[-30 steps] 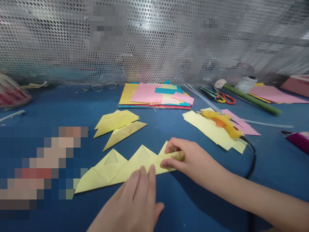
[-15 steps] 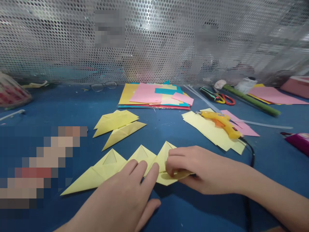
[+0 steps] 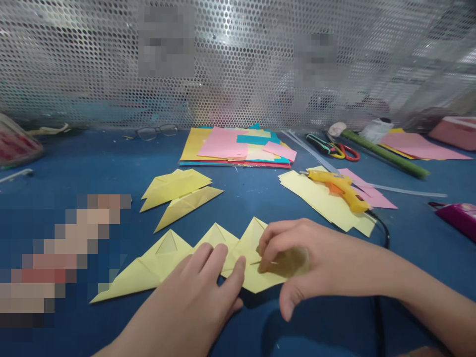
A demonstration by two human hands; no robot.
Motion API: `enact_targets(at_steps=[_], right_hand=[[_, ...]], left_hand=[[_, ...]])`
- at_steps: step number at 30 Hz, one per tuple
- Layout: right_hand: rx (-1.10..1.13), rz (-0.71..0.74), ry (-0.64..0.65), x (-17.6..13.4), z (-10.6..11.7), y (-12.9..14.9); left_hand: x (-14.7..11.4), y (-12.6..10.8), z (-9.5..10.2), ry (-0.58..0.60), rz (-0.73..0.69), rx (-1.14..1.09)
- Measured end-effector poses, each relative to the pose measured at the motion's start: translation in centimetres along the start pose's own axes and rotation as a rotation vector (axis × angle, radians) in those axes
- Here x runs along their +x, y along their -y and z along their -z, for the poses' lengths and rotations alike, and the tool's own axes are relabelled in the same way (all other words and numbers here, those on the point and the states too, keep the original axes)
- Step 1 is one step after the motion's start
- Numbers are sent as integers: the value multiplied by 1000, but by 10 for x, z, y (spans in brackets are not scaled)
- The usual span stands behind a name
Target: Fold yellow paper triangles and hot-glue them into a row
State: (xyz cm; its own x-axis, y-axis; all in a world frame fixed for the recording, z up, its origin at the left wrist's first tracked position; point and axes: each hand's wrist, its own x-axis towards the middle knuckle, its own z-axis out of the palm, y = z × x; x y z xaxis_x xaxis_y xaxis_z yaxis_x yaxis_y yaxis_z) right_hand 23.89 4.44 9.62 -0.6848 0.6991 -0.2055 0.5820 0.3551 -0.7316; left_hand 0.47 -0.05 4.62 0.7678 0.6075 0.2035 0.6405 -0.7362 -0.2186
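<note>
Head view: the right hand (image 3: 316,260) has lifted its palm since a moment ago, fingers (image 3: 269,248) now curled down and pinching the right tip of the folded yellow paper strip (image 3: 174,260) near the table's (image 3: 92,158) front edge. Left hand (image 3: 197,302) stays flat, fingers together, pressing the strip's middle. Glue gun (image 3: 340,187) rests on yellow sheets (image 3: 320,198) toward the right.

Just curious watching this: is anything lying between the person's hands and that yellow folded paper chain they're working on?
Nothing visible does. The left hand rests flat on the yellow folded paper, and the right hand pinches its right end; the glue gun lies apart, farther back.
</note>
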Motion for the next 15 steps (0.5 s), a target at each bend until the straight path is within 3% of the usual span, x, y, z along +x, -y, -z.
enact_targets(at_steps=[3,8,15], right_hand=[[15,-39,-42,1,-3,-1],[33,-67,-137,8,-11,-8],[110,-103,-162,12,-19,-11]], left_hand=[[3,3,0,16,-22,-30],[11,5,0,-102,-138,29],[10,3,-4,-218,-196,37]])
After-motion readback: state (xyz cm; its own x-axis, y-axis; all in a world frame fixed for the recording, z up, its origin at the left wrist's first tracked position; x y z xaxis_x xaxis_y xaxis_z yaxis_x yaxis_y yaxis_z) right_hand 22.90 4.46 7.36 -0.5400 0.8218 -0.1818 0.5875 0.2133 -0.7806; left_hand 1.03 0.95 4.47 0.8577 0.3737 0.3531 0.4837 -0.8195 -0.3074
